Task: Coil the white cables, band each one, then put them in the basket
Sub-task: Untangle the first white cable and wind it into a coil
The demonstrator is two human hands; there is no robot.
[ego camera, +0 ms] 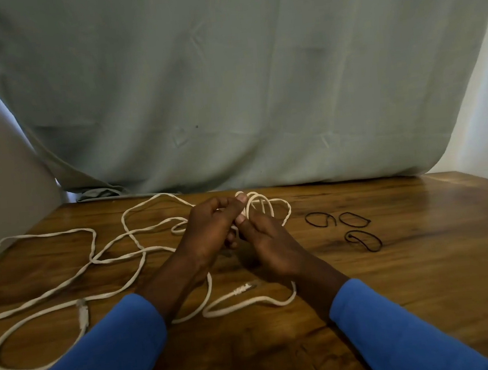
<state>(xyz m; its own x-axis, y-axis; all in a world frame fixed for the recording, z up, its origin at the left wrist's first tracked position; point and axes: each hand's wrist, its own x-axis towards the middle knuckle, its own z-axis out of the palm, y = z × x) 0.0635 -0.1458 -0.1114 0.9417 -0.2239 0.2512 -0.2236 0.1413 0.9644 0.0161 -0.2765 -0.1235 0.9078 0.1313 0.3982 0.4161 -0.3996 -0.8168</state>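
Long white cables (pixel 68 284) sprawl in loose loops over the left and middle of the wooden table (pixel 421 272). My left hand (pixel 208 232) and my right hand (pixel 267 247) meet at the table's middle, both gripping a small coil of white cable (pixel 258 205) that rises above the fingers. One connector end (pixel 83 312) lies at the left front, another connector end (pixel 243 288) lies between my forearms. Three black bands (pixel 355 219) lie to the right of my hands. No basket is in view.
A pale green cloth (pixel 228 83) hangs behind the table's far edge. Blue sleeves cover both forearms. The table's right half holds only the bands.
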